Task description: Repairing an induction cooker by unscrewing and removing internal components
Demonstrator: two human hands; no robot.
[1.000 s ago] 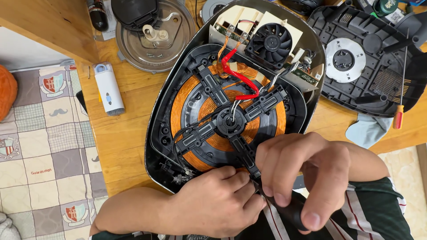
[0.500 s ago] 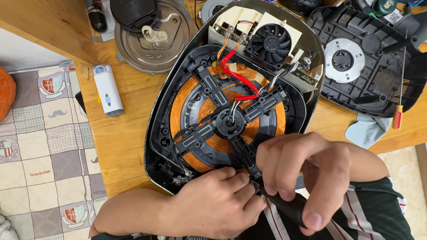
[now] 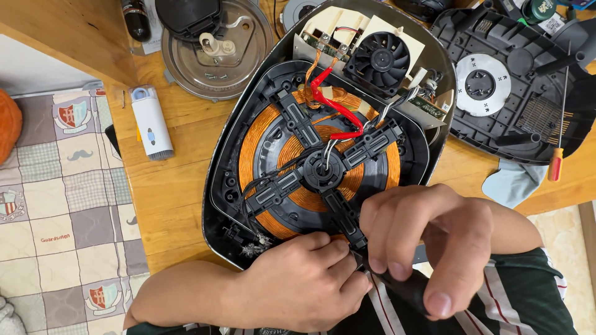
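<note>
**Working at the near arm of the coil frame**

Pressing together at the near rim of the opened grey appliance base, both hands meet over one spot; the left hand is curled shut, fingertips touching the black cross-shaped plastic frame, and the right hand is clamped on a dark tool handle that slants away to the person's right; the tip is hidden. One round copper coil lies just beyond both hands; the frame has four arms; one black fan and one red wire sit farther off on the wooden bench.
</note>
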